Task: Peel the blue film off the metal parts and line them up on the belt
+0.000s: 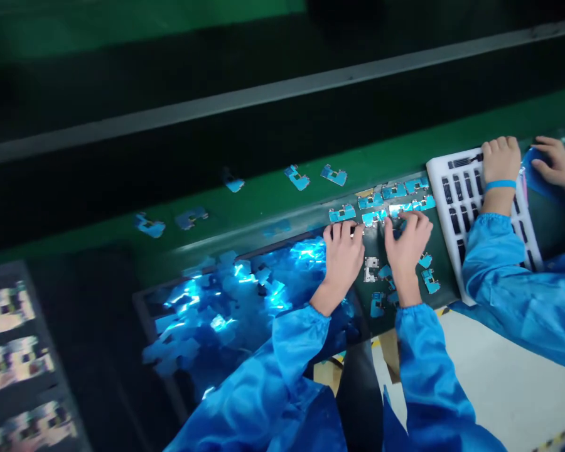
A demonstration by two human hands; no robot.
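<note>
My left hand (344, 260) is closed, palm down, at the near edge of a group of small circuit boards covered in blue film. Its fingertips pinch the edge of a board (358, 231) that is mostly hidden beneath them. To the right, my right hand (408, 245) holds its thumb and curled forefinger apart, just short of a shiny blue-filmed board (400, 210). I see nothing held in it. Several filmed boards stand in rows beyond my fingers, such as this board (342, 213). Between my wrists lie a bare silvery board (371, 269) and a blue one (377, 304).
A dark tray (139, 301) on the left carries a heap of blue film pieces (221, 320). More boards (296, 177) lie on the green belt (254, 163). At right a co-worker's hand (501, 163) rests on a white slotted tray (445, 232). Another tray (32, 282) stands far left.
</note>
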